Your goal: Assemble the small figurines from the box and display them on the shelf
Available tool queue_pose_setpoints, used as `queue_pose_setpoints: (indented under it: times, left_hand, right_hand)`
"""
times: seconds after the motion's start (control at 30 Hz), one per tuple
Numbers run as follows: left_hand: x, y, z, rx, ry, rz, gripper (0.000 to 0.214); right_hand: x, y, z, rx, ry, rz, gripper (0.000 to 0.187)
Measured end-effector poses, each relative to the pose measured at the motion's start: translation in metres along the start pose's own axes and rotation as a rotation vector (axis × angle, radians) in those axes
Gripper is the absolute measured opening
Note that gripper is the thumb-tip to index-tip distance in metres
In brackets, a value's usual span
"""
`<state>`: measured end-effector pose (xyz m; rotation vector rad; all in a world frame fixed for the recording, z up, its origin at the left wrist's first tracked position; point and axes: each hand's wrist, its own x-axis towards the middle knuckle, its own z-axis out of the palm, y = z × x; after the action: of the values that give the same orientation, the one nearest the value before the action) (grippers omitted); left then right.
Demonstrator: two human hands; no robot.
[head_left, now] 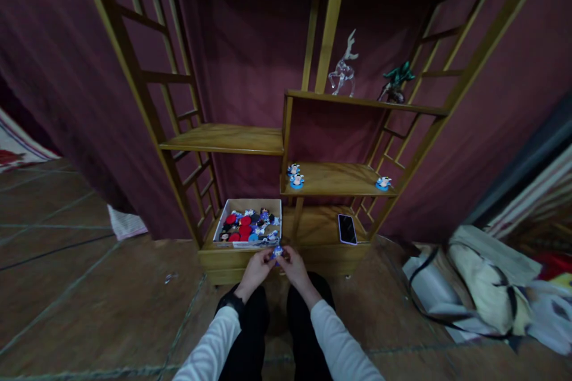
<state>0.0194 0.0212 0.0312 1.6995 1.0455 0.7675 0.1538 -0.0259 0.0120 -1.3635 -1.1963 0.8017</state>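
Both my hands meet in front of the low wooden shelf unit (232,138). My left hand (257,269) and my right hand (292,266) pinch a small blue and white figurine (277,252) between their fingertips. Just behind it, on the bottom shelf, sits a white box (248,243) filled with several small red, blue and black figurines. Two similar figurines on blue bases (295,176) stand on the middle shelf's left end, and another one (383,183) stands at its right end.
A phone (347,228) lies on the bottom shelf to the right. A clear glass deer (343,66) and a green figure (397,81) stand on the top shelf. Bags and cloth (487,286) lie on the tiled floor at right. A maroon curtain hangs behind.
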Motion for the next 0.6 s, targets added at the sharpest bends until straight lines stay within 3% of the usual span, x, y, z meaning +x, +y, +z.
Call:
queue_pose_setpoints:
  times: [0.17, 0.3, 0.47, 0.6]
  left_hand:
    - [-0.002, 0.004, 0.002, -0.180, -0.039, -0.064, 0.049]
    - [-0.002, 0.010, -0.001, -0.314, -0.032, -0.158, 0.067]
    - [0.001, 0.010, -0.006, -0.326, -0.040, -0.207, 0.061]
    - [0.002, 0.011, -0.007, -0.332, -0.048, -0.218, 0.053]
  right_hand:
    - [-0.002, -0.010, -0.004, -0.072, 0.050, -0.027, 0.021]
    - [-0.002, -0.025, -0.020, -0.143, 0.139, -0.118, 0.018]
    - [0.019, -0.068, -0.074, -0.167, 0.296, -0.260, 0.021]
    - [0.066, -0.110, -0.132, -0.131, 0.399, -0.384, 0.025]
